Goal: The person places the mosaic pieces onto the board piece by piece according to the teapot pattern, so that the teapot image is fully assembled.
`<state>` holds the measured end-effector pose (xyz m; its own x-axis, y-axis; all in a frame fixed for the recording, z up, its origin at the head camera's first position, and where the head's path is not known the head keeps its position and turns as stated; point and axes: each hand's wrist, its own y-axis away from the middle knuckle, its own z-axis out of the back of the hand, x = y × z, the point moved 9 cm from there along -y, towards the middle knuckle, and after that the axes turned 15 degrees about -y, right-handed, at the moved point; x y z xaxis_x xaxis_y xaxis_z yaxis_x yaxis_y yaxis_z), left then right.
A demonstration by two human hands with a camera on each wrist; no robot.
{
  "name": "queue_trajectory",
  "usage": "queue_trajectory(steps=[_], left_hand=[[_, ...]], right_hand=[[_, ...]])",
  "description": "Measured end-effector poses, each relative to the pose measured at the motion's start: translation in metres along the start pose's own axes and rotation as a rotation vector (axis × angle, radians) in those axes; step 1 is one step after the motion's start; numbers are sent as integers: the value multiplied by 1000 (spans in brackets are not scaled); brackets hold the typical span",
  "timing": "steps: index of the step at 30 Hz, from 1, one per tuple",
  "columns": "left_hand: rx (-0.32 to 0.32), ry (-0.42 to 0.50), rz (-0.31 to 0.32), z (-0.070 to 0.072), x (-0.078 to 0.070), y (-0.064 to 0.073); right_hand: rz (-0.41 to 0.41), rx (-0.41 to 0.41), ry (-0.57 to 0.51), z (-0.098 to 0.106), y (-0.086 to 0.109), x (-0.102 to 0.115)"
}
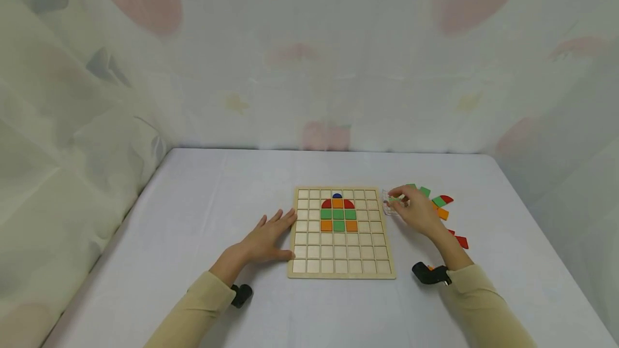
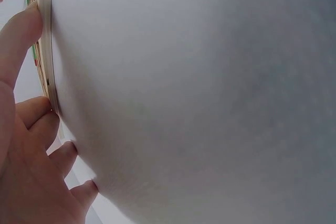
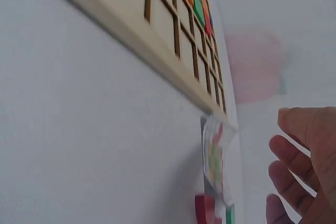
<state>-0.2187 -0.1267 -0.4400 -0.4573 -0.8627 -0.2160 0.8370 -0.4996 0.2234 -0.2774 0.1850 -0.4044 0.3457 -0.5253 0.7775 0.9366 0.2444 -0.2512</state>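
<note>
A square wooden grid board [image 1: 340, 276] lies on the table, its cells partly filled with orange [image 1: 326, 225], green, red and blue tiles. My left hand [image 1: 266, 238] rests at the board's left edge with fingers spread, thumb and fingertips against the frame; the left wrist view shows this contact from the side. Right of the board my right hand [image 1: 416, 211] hovers over a small printed card [image 1: 387, 209], partly covering it. In the right wrist view its fingers [image 3: 289, 150] are loosely bent, with nothing between them, and the curved card [image 3: 214, 156] stands away from them.
Loose green tiles [image 1: 425, 191], orange tiles [image 1: 443, 214] and red tiles [image 1: 462, 242] lie right of the board, some behind the right hand and forearm. A black wrist camera [image 1: 424, 273] sits at the right cuff, another [image 1: 242, 295] at the left. Patterned cloth surrounds the white table.
</note>
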Motion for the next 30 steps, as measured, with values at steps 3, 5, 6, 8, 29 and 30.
queue_trajectory(steps=[3,5,6,8,29,30], left_hand=[[0,-7,2,-1,1,-1],[-1,-12,3,-2,1,-2],[0,-13,3,-2,2,-2],[0,-16,4,-3,2,-2],[4,-8,-6,-1,0,-1],[5,-8,-7,-1,0,-1]], right_hand=[[1,-11,0,12,-2,-8],[1,-16,14,18,-4,-14],[-4,-16,17,21,-6,-17],[-20,-16,27,26,-9,-24],[-188,70,115,34,-25,-76],[-191,69,122,35,-26,-77]])
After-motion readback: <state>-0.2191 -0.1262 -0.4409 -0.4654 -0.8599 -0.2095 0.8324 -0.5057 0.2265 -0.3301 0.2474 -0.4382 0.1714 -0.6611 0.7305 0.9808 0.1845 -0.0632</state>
